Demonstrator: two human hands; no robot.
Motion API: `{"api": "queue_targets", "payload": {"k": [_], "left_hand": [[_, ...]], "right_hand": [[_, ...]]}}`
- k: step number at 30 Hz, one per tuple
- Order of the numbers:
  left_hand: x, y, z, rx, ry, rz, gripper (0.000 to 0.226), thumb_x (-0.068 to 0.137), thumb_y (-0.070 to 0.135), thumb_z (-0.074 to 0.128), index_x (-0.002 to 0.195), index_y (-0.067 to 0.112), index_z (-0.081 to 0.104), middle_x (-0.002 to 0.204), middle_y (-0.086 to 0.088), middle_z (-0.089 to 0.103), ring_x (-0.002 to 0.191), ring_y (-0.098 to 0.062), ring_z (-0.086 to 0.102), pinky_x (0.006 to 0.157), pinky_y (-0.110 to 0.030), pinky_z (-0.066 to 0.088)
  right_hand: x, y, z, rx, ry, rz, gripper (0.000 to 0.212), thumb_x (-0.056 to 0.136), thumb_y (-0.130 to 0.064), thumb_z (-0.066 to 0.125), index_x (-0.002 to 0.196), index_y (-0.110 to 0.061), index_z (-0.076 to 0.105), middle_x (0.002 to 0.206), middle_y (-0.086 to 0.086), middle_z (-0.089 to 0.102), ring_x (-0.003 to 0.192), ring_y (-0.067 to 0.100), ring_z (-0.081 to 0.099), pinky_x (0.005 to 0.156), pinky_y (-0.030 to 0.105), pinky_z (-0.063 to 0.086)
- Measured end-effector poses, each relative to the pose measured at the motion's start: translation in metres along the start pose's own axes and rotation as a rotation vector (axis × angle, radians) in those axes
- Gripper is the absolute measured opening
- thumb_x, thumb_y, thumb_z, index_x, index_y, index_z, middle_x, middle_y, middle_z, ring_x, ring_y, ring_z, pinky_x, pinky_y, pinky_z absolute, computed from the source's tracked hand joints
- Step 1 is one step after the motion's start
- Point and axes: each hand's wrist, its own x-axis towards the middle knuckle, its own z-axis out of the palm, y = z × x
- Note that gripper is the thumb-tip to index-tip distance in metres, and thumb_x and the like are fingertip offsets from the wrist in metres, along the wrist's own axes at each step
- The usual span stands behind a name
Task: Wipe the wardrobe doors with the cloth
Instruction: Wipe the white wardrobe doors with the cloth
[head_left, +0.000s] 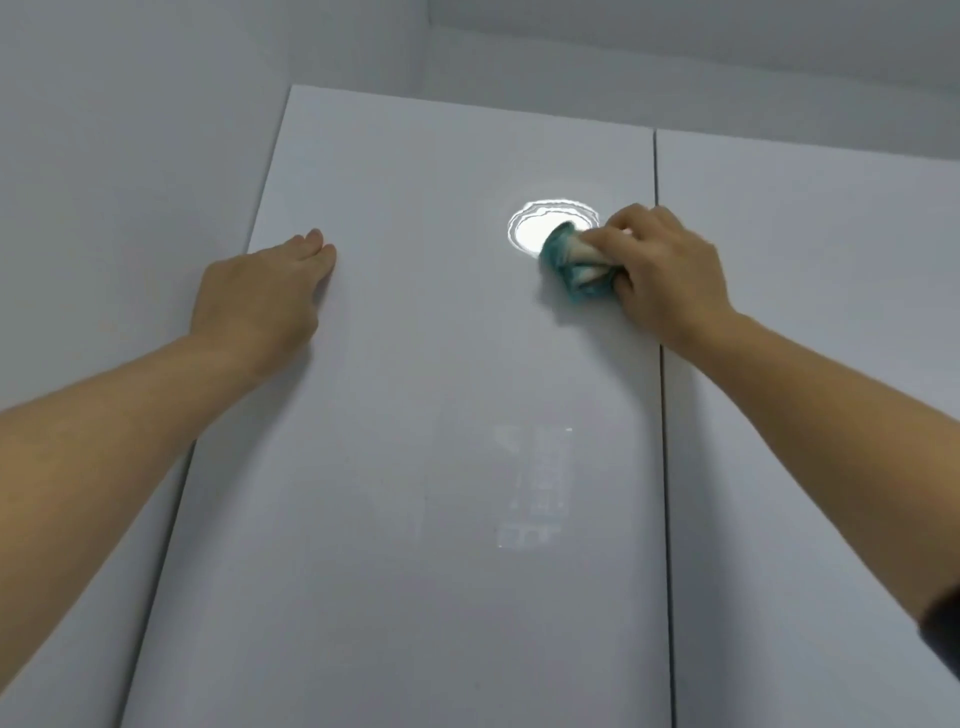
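- While right hand (670, 275) balls up a teal-and-white crumpled cloth (566, 265), its grip is curled tight round the fabric, pressing it vs. the glossy pale-grey wardrobe door (415, 467), upper right part.
- Cloth covers lower right edge of a bright round light reflection (535, 228) on that door.
- Flat on same door near its left edge lies left hand (265, 291), fingers straight & together; grip slack, holding nothing.
- Thin dark vertical seam (667, 441) passes behind right hand, w/ a second glossy pale-grey door (805, 415) beyond it.
- Plain grey wall (104, 156) left of wardrobe.
- Dark sleeve edge (943, 629) at right forearm, by frame's right border.
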Motion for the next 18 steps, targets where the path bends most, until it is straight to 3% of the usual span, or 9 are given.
{"api": "queue_targets", "payload": {"k": [3, 6, 11, 14, 18], "left_hand": [[0.002, -0.001, 0.000, 0.010, 0.021, 0.014, 0.056, 0.086, -0.005, 0.043, 0.139, 0.015, 0.047, 0.150, 0.000, 0.038, 0.129, -0.025, 0.048, 0.089, -0.043, 0.045], [0.003, -0.001, -0.001, 0.027, 0.030, 0.010, 0.052, 0.087, -0.003, 0.043, 0.136, 0.013, 0.049, 0.146, -0.003, 0.045, 0.121, -0.032, 0.054, 0.086, -0.045, 0.045], [0.005, -0.002, -0.002, 0.050, 0.009, 0.014, 0.051, 0.088, -0.002, 0.043, 0.136, 0.013, 0.049, 0.142, -0.006, 0.049, 0.115, -0.037, 0.056, 0.085, -0.045, 0.044], [0.005, -0.004, -0.001, 0.072, 0.007, 0.042, 0.049, 0.086, -0.002, 0.044, 0.132, 0.012, 0.050, 0.132, -0.012, 0.056, 0.107, -0.039, 0.059, 0.081, -0.048, 0.048], [0.006, -0.004, 0.000, 0.075, -0.006, 0.043, 0.051, 0.087, -0.002, 0.043, 0.136, 0.012, 0.048, 0.138, -0.009, 0.052, 0.111, -0.037, 0.058, 0.082, -0.045, 0.046]], "right_hand": [[0.000, 0.006, 0.004, -0.018, -0.020, 0.109, 0.045, 0.076, 0.000, 0.053, 0.116, -0.017, 0.064, 0.107, 0.009, 0.060, 0.093, 0.034, 0.054, 0.056, 0.031, 0.037], [-0.013, -0.005, 0.001, 0.034, -0.039, 0.139, 0.046, 0.075, -0.001, 0.057, 0.117, -0.018, 0.063, 0.107, 0.008, 0.059, 0.094, 0.034, 0.054, 0.058, 0.033, 0.042], [-0.073, -0.036, -0.017, 0.141, -0.066, 0.033, 0.042, 0.071, -0.008, 0.062, 0.112, -0.019, 0.065, 0.101, 0.006, 0.060, 0.085, 0.031, 0.056, 0.054, 0.034, 0.048], [-0.113, -0.059, -0.027, 0.190, -0.115, -0.146, 0.037, 0.073, -0.010, 0.066, 0.109, -0.020, 0.064, 0.099, 0.006, 0.062, 0.079, 0.029, 0.057, 0.052, 0.030, 0.045], [-0.115, -0.059, -0.027, 0.163, -0.138, -0.235, 0.026, 0.080, -0.010, 0.064, 0.105, -0.014, 0.071, 0.097, 0.008, 0.065, 0.074, 0.028, 0.057, 0.052, 0.030, 0.045]]}}
